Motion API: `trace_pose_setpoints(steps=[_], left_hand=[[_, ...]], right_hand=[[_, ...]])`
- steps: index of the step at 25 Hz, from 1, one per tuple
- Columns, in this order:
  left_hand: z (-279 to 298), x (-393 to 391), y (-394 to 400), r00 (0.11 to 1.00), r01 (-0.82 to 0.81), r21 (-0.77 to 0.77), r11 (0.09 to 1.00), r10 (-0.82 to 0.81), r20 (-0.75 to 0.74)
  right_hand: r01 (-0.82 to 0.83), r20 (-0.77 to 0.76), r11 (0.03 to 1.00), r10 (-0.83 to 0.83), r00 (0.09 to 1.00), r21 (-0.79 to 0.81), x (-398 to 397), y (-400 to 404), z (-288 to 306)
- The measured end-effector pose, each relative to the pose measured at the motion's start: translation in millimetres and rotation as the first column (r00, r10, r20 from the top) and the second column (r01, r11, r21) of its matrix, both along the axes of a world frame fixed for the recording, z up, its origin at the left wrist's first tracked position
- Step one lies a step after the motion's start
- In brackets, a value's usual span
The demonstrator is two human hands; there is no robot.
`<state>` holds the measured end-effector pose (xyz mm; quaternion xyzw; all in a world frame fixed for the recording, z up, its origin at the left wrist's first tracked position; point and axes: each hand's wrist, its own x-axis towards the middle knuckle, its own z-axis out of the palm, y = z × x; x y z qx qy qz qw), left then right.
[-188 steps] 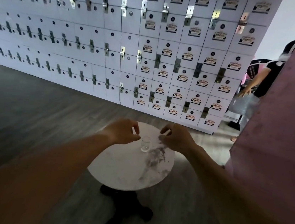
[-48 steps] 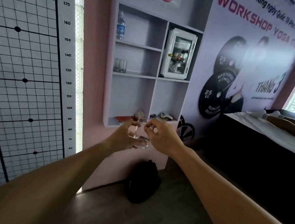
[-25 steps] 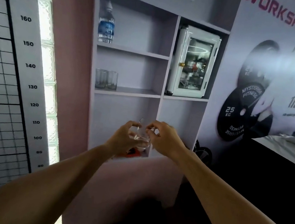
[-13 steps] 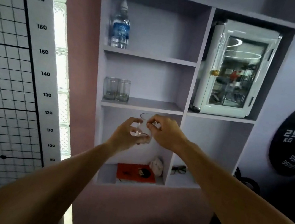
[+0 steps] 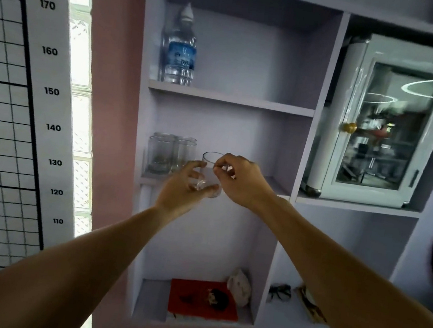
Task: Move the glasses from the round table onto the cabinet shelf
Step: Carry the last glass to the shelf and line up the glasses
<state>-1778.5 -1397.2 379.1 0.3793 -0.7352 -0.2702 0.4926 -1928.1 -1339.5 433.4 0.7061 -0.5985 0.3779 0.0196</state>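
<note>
A small clear glass (image 5: 210, 172) is held upright between both hands in front of the cabinet's middle shelf (image 5: 275, 186). My left hand (image 5: 183, 191) cups its base and left side. My right hand (image 5: 240, 180) pinches its rim from the right. The glass hangs at the shelf's front edge, its base slightly below the shelf board. Several clear glasses (image 5: 170, 154) stand grouped at the left end of that shelf, just left of the held glass. The round table is out of view.
A water bottle (image 5: 182, 48) stands on the upper shelf. A white glass-door mini cabinet (image 5: 386, 124) fills the right compartment. A red book (image 5: 202, 302) and small items lie on the bottom shelf. A height chart (image 5: 36, 87) covers the wall at left.
I have stepped closer to the cabinet. Both hands have lifted the glass from below the middle shelf up to its front edge, beside the standing glasses.
</note>
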Motion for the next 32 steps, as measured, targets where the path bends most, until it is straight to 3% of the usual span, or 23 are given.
trace_pose_setpoints(steps=[7,11,19,32], left_hand=[[7.3,-8.0,-44.1,0.973,-0.145,-0.128,0.981,0.165,0.164],[14.6,-14.0,-48.7,0.959,-0.231,-0.095,0.968,0.243,0.145],[8.2,-24.7,-56.9,0.896,-0.362,-0.168,0.917,0.392,0.209],[17.3,-38.6,-60.9,0.796,-0.401,-0.316,0.86,0.498,0.345]], right_hand=[[-0.002,0.007,1.0,0.002,1.0,-0.004,-9.1,-49.1,5.5],[-0.03,0.014,0.999,0.029,0.999,0.045,-21.9,-65.0,1.6],[-0.082,0.002,0.996,0.082,0.997,0.024,-34.8,-87.2,-4.7],[-0.23,0.107,0.973,0.228,0.968,0.005,-40.2,-95.8,-9.1]])
